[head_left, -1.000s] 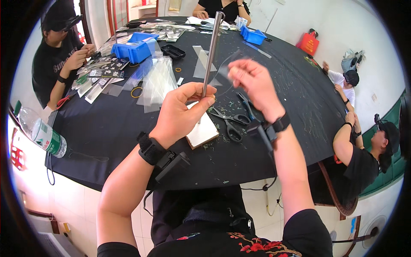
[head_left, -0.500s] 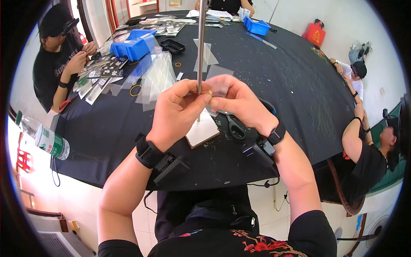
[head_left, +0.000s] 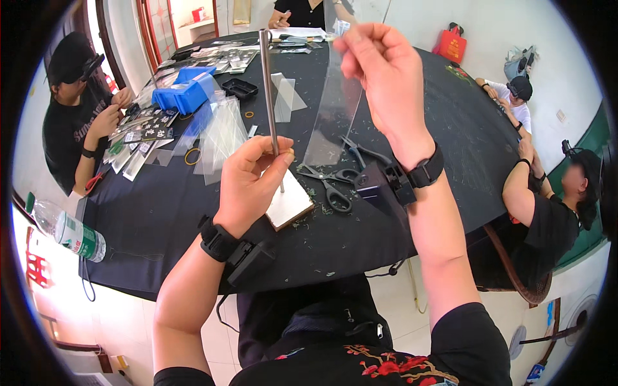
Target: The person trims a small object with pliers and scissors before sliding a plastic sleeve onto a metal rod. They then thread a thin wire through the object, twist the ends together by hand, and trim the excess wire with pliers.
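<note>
My left hand (head_left: pixel 251 183) is closed at a thin upright metal rod (head_left: pixel 268 90), thumb and forefinger pinched against its lower part. The rod stands on a small white-topped block (head_left: pixel 288 207). Up at the right, my right hand (head_left: pixel 386 71) is raised above the table, fingers pinched together. A long clear plastic strip (head_left: pixel 331 122) hangs by these fingertips, its lower end over the table. The exact grip on it is partly hidden. Black-handled scissors (head_left: pixel 331 186) lie open to the right of the block, beside another dark-handled tool (head_left: pixel 360 154).
Clear plastic sleeves (head_left: pixel 222 138), yellow rubber bands (head_left: pixel 192 156), a blue bin (head_left: pixel 183 96) and a black tray (head_left: pixel 239 88) lie to the left on the black tablecloth (head_left: pixel 438 154). A water bottle (head_left: pixel 71 235) is at the left edge. Other people sit around the table.
My right hand has moved up and away from my left hand, drawing the clear strip out long. My left hand has stayed at the rod, which now tilts slightly.
</note>
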Demonstrator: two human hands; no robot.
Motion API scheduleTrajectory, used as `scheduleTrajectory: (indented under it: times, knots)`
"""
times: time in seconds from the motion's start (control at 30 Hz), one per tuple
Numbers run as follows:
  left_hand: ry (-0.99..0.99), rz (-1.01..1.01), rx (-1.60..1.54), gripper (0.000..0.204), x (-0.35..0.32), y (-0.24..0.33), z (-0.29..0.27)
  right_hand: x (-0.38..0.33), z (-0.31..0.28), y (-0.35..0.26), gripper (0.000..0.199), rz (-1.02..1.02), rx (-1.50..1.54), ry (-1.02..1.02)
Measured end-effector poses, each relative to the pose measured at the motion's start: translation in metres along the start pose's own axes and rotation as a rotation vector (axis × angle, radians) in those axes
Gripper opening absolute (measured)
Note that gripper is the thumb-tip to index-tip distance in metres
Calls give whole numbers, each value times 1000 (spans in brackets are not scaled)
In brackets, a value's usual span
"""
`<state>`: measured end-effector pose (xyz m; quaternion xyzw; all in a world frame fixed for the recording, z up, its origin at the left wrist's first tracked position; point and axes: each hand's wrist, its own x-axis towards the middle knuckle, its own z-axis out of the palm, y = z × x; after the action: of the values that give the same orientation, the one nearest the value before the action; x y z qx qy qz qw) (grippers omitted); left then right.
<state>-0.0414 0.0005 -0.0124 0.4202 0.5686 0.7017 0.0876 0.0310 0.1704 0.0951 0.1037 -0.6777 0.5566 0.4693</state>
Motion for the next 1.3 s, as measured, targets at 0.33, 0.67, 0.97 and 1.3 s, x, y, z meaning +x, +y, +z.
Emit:
scheduleTrajectory:
  times: [0.33, 0.67, 0.97, 1.3]
  knots:
    - [-7, 33, 29, 13, 0, 2, 0, 7, 16, -14, 12, -133, 159, 132]
    - [0, 58, 25, 14, 0, 2, 0, 12, 12, -10, 17, -71, 136, 168]
    - [0, 46, 22, 15, -1, 2, 0, 10, 7, -6, 16, -68, 15, 161]
    - [9, 46, 28, 16, -1, 3, -1, 16, -3, -23, 38, 145, 266, 120]
